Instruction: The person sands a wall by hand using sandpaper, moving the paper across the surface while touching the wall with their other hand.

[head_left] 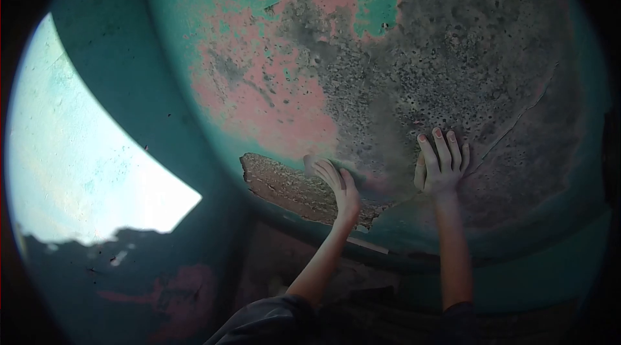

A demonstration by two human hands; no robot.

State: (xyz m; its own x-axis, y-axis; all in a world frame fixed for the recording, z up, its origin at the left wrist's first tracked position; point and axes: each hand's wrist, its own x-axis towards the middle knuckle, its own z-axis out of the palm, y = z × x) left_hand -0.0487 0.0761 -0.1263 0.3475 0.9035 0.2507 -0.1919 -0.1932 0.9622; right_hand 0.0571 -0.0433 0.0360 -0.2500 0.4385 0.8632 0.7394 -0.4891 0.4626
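Note:
Both hands rest against a large curved wall (pixel 420 86) with worn green and pink paint and a dark grey, pitted area. My left hand (pixel 337 184) lies with fingers stretched out to the left, beside a rough brown patch (pixel 278 186) where the surface layer has come away. To the right, my right hand (pixel 442 162) is up with its fingers extended and slightly spread on the grey area. A thin crack (pixel 514 126) runs up and right from near it. I see nothing held in either hand.
Bright light falls on a pale wall area (pixel 90 157) at the left. Between it and the curved wall runs a dark green band (pixel 123 54). A pink worn spot (pixel 184 296) shows low on the left. Below the curved edge it is dark, with details hard to make out.

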